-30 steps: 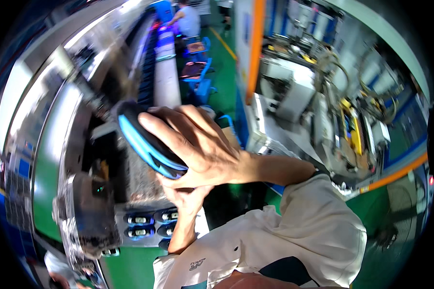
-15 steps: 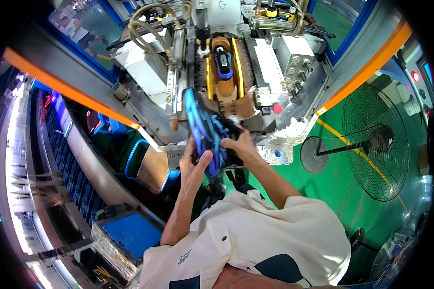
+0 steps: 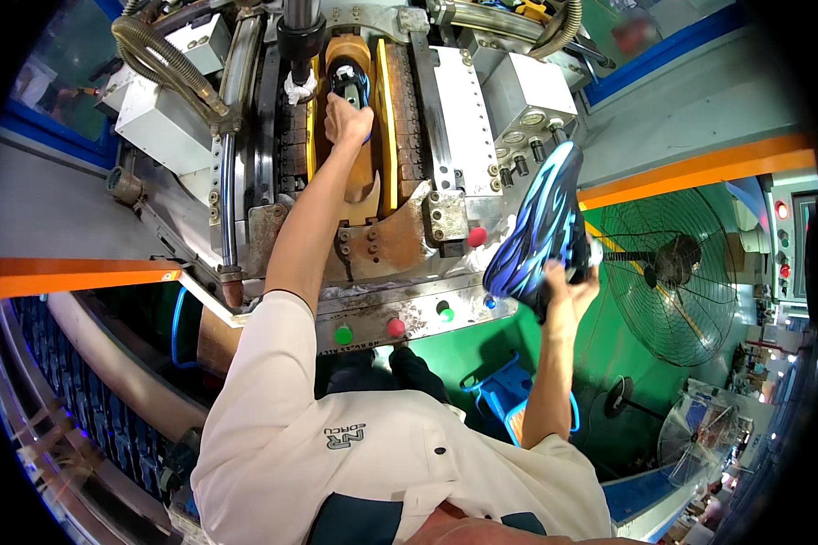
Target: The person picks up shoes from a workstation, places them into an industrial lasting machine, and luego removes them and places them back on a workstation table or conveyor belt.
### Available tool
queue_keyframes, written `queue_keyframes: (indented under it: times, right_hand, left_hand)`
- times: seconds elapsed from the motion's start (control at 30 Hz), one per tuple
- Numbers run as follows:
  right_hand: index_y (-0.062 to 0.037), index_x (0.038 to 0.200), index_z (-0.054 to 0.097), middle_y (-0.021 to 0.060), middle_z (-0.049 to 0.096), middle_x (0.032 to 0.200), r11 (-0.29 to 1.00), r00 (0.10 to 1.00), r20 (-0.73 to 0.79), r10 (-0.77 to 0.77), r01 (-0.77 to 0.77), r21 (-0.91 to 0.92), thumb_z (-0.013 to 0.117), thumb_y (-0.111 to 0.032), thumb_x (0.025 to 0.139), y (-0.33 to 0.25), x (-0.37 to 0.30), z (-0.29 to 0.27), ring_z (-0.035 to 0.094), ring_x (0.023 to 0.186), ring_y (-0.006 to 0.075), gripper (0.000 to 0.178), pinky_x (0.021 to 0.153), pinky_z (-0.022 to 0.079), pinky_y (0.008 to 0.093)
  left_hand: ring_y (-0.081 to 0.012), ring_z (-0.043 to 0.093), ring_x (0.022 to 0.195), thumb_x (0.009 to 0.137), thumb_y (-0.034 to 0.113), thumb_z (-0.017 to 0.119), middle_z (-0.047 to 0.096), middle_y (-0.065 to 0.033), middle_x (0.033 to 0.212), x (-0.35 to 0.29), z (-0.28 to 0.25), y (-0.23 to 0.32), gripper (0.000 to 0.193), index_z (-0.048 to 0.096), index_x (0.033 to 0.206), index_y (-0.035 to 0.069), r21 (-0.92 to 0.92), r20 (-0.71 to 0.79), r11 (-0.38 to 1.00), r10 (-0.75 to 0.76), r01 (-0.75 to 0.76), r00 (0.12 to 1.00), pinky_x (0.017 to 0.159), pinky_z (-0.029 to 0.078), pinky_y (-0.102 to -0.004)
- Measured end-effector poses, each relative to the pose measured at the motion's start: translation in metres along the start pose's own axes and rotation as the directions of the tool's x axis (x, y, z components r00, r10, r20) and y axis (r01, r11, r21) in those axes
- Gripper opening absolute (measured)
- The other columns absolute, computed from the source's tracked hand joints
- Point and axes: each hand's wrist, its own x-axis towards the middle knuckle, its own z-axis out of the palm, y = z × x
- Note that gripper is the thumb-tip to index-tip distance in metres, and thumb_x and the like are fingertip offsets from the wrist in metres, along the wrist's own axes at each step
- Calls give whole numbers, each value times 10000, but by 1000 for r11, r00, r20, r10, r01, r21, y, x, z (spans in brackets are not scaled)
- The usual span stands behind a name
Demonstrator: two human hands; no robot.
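My left hand [image 3: 348,121] reaches far into the machine, its fingers closed on the collar end of a black and blue shoe [image 3: 364,84] that sits between two yellow side strips. The hand hides much of that shoe. Off to the right, beside the machine's front corner, my right hand [image 3: 573,296] grips a second shoe, a blue, purple and black one [image 3: 538,227]. This one is held up in the air with one end pointing up and away. My right fingers are partly hidden behind it.
A dark press rod [image 3: 301,41] hangs just left of the shoe in the machine. Coloured buttons [image 3: 395,327] line the front panel. An orange frame bar [image 3: 691,171], a floor fan [image 3: 677,263] and a blue stool [image 3: 509,391] stand on the right.
Both hands were together on the blue and purple shoe in front of me. My right hand has carried it right, while my left hand has let go and reached forward to the shoe in the machine.
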Motion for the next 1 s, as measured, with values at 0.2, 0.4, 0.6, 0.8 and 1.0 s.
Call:
queue_keyframes:
  times: [0.2,0.4,0.6,0.8,1.0]
  right_hand:
    - [50,895,626,74,630,738,933,994,105,9,30,-358,742,-186,650,-3,132,90,561,582,132,359,550,469,268]
    - [67,891,646,203,652,936,640,832,506,229,263,-722,770,-367,604,13,200,274,638,901,264,535,783,489,334]
    - [50,1112,430,212,623,1021,527,898,432,85,327,-784,705,-278,659,116,162,371,610,988,322,624,846,492,386]
    - [71,1170,352,220,620,999,451,792,605,84,511,-732,708,-383,680,144,160,390,614,952,343,757,821,493,403]
    - [16,1035,598,159,598,994,731,406,683,-607,623,278,561,-12,814,47,-70,260,584,881,273,226,756,466,337]
  left_hand:
    - [-252,640,793,693,34,704,621,-143,946,-29,-69,-20,348,552,988,-70,-797,485,386,-50,465,873,699,536,-366]
    - [-133,552,878,719,42,666,586,-47,968,-202,-187,-101,484,505,1174,-3,-850,463,304,39,431,886,765,455,-267]
    - [-106,520,794,631,115,666,551,-10,923,-352,-272,-185,556,501,1139,-41,-814,75,541,-262,211,962,711,418,-204]
    - [-160,551,823,672,114,683,567,-47,925,-475,-253,-205,510,513,1130,-31,-910,-301,415,-647,-9,700,770,447,-282]
    - [-145,557,855,736,138,694,560,-32,924,-523,-202,-184,382,531,1058,14,-997,-60,30,-880,-71,472,767,477,-312]
